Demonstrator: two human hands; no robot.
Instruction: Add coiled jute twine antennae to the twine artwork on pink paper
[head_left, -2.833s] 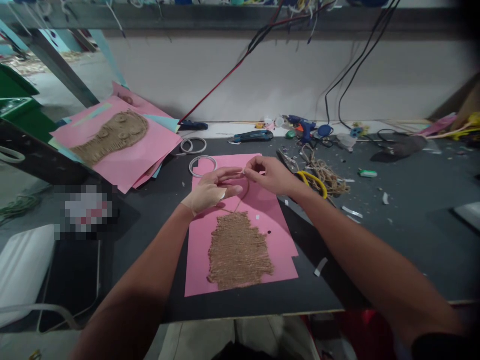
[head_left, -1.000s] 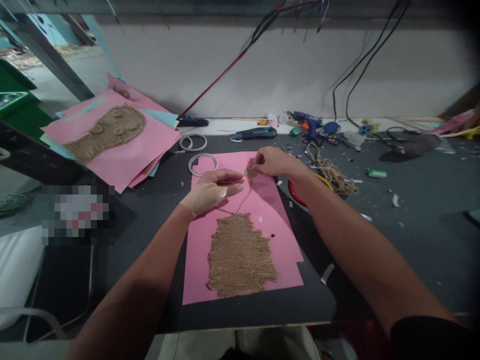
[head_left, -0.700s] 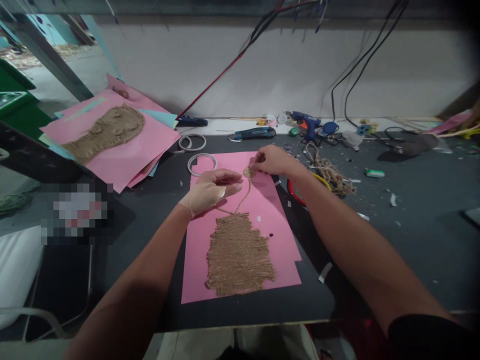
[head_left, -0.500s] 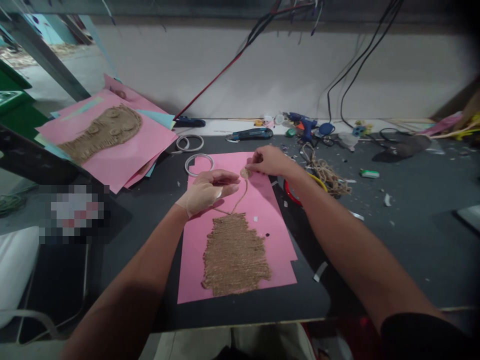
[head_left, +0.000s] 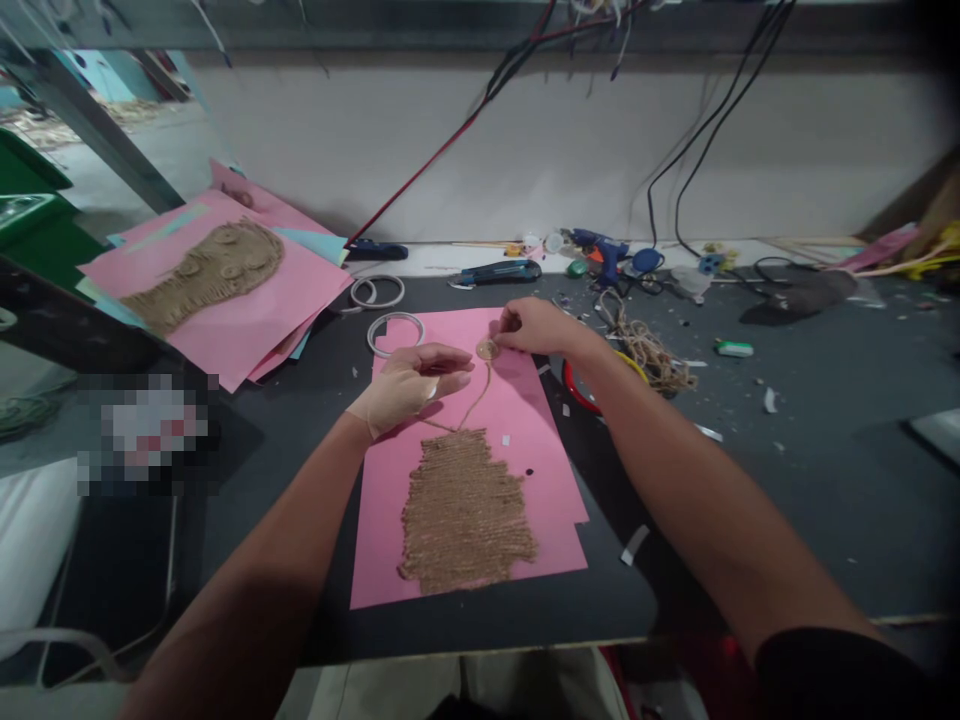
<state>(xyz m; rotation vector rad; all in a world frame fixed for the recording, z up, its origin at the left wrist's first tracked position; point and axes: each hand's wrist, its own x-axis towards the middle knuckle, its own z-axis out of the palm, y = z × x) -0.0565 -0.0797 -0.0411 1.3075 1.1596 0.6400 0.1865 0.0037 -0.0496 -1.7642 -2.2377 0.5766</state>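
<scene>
A pink sheet (head_left: pixel 551 470) lies on the dark table with rows of brown twine (head_left: pixel 469 515) laid side by side across its lower part. Above them, a loose strand of twine (head_left: pixel 474 402) runs up to a small round coil of twine (head_left: pixel 487 350). My right hand (head_left: pixel 536 327) pinches the coil's right edge between thumb and fingertips. My left hand (head_left: pixel 409 385), with a beige wrap over it, hovers left of the coil. Its fingers are stretched out and apart from the thumb, and nothing is gripped in them.
Tape rings (head_left: pixel 395 334) lie beyond my left hand. A utility knife (head_left: pixel 495 272) and a blue glue gun (head_left: pixel 609 250) lie at the back. Tangled twine (head_left: pixel 652 355) sits beside a red-and-yellow ring (head_left: pixel 581 385) under my right forearm. Pink sheets (head_left: pixel 281 300) are piled at left.
The view has shifted slightly. Both hands keep nearly the same pose, with the right hand still at the coil.
</scene>
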